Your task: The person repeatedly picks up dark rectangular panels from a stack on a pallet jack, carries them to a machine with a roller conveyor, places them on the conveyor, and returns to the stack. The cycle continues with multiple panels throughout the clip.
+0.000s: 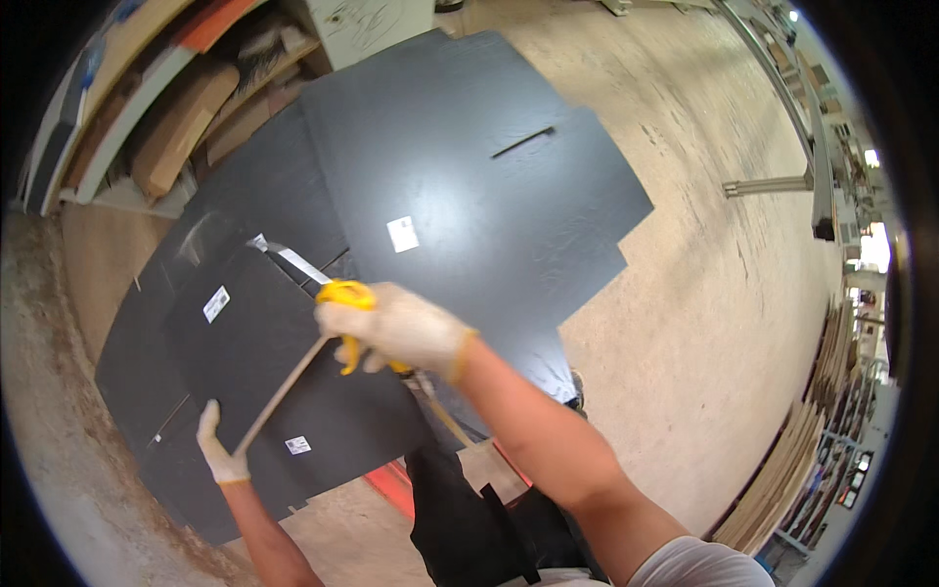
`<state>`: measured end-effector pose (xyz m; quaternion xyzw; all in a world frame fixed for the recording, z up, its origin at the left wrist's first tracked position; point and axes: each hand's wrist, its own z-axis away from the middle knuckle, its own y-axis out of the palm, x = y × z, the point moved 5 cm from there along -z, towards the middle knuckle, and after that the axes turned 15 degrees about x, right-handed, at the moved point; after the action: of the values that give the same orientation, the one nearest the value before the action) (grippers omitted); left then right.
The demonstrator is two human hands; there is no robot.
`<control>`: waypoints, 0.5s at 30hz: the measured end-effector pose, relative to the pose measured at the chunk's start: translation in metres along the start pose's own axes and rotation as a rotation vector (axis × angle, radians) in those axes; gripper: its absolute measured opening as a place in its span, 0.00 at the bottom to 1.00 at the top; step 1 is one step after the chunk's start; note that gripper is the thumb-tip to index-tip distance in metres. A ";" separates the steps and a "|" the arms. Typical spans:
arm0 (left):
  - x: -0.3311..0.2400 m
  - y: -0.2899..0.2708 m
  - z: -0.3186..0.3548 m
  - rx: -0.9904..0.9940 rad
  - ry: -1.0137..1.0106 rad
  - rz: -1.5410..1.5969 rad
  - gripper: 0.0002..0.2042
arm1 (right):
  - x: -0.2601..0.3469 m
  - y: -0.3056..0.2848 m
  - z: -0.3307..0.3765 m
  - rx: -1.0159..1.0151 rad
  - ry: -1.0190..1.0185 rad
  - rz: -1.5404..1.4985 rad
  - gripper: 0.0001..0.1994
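Yellow tool (348, 293) over dark panels (469, 264), pale workshop floor (704, 293) beyond.

Left hand (223, 452), one, gloved, lower left of the frame; right hand (396, 325), one, gloved, centre; hands in all, two; yellow-handled tool (348, 294), one, centre; thin pale strip (283, 395), one, left of centre; dark panels (460, 264), at least two, overlapping, exact number uncertain; white labels (402, 234), three, comprising one near centre, one at left, one lower down; pale sleeve (699, 565), one, lower right; metal rail (768, 185), one, jutting at upper right; wooden planks (782, 470), several, lower right, too crowded to count.
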<state>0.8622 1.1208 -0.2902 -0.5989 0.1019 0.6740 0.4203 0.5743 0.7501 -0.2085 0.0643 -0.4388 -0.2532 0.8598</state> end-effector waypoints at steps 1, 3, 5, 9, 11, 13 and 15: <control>-0.016 0.012 0.016 -0.078 -0.125 0.118 0.21 | -0.001 -0.023 0.047 0.001 -0.130 -0.051 0.25; -0.069 0.052 0.047 -0.113 -0.140 0.385 0.22 | -0.018 -0.105 0.157 -0.225 -0.088 -0.013 0.24; -0.144 0.107 0.086 0.002 -0.035 0.546 0.19 | -0.043 -0.182 0.278 -0.260 0.054 0.078 0.23; -0.260 0.236 0.182 -0.096 0.012 0.690 0.15 | -0.101 -0.228 0.470 0.001 0.088 0.259 0.22; -0.324 0.308 0.197 0.002 0.081 0.759 0.13 | -0.101 -0.254 0.547 -0.048 0.046 0.280 0.21; -0.379 0.370 0.201 0.030 0.160 0.716 0.13 | -0.087 -0.284 0.610 -0.234 -0.052 0.394 0.21; -0.422 0.422 0.208 0.042 0.091 0.939 0.12 | -0.073 -0.331 0.668 -0.497 -0.157 0.279 0.21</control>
<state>0.3919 0.8026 -0.0133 -0.5085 0.3935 0.7620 0.0772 -0.1124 0.5745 0.0340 -0.2287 -0.4334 -0.2366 0.8390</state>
